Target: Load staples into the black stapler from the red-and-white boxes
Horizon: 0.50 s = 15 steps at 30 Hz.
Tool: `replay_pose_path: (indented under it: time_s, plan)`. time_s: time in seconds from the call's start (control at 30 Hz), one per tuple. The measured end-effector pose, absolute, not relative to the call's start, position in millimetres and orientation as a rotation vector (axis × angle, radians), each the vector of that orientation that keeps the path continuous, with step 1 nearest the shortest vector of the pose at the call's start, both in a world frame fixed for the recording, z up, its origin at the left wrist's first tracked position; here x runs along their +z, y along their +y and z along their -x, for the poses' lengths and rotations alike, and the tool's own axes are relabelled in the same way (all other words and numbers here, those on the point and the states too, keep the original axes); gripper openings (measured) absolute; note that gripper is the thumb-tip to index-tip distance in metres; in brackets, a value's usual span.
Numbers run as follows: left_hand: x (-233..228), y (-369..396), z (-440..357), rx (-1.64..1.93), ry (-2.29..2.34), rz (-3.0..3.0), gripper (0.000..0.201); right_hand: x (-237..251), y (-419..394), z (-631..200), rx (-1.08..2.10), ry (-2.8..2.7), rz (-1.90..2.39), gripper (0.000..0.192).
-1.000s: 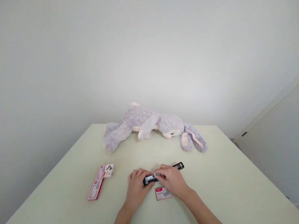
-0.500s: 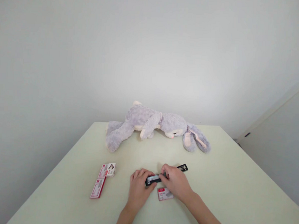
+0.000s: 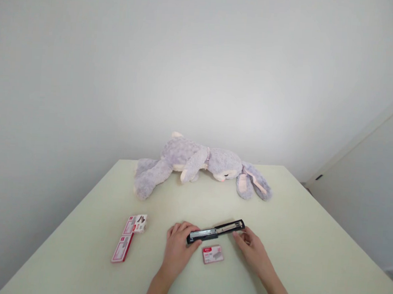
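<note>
Stapler (image 3: 215, 231) lies opened out flat on the table (image 3: 310, 242), between both hands. Left hand (image 3: 178, 245) presses its near end with curled fingers — right hand (image 3: 252, 248) rests loosely open just beside the far end, holding nothing. Staple box (image 3: 213, 254) lies near.

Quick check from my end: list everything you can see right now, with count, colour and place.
stapler: 1, black and silver, opened out flat, table centre front.
small staple box: 1, red and grey, just in front of the stapler.
staple boxes: 2, red and white, table front left, end to end.
plush rabbit: 1, grey-lilac, lying at the table's far edge.
table: 1, pale green.
wall: white, behind the table.
left hand: on the stapler's left end.
right hand: by the stapler's right end; contact unclear.
</note>
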State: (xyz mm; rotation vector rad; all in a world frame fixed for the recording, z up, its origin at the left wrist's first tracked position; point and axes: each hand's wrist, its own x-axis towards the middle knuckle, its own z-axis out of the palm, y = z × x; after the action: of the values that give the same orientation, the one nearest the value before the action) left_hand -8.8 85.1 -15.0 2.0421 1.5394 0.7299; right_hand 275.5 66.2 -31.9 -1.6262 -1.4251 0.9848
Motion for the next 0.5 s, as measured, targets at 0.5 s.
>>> replay_pose_path:
  time_s: [0.5]
  plan:
    - [-10, 66, 6, 0.958, 1.634, -1.928, 0.054, 14, 97, -203, 0.755, -2.03, 1.535, 0.022]
